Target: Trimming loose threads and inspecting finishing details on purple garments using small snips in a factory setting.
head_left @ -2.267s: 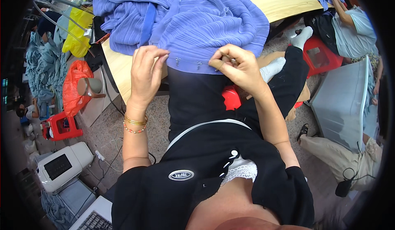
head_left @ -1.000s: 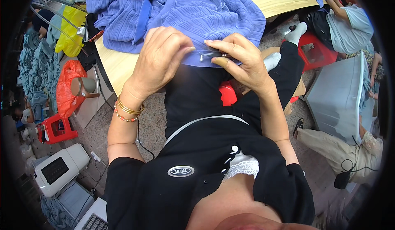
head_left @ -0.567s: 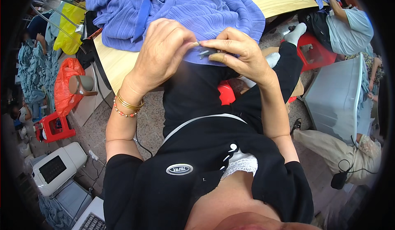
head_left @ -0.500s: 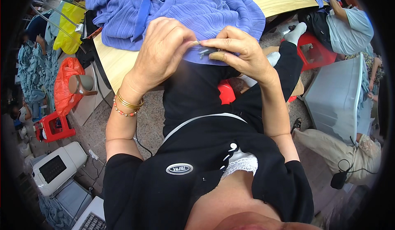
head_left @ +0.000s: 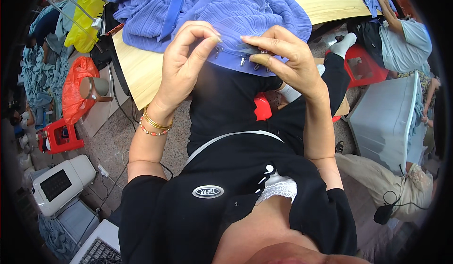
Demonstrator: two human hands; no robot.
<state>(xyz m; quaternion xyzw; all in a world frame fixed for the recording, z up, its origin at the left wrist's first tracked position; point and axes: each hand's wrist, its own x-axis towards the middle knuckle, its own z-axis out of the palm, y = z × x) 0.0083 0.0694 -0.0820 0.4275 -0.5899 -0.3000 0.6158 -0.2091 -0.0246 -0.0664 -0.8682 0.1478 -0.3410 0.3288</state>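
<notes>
Looks partway along on the blue garment, bunched across the bench, with metal clasps already along its near edge; cannot tell the remainder. Has right hand grip apparently clamped on a small bladed tool above that edge, left hand grip nearly together, contact unclear. Shows bench rim left of the garment, trousers below, moving room between hands.
</notes>
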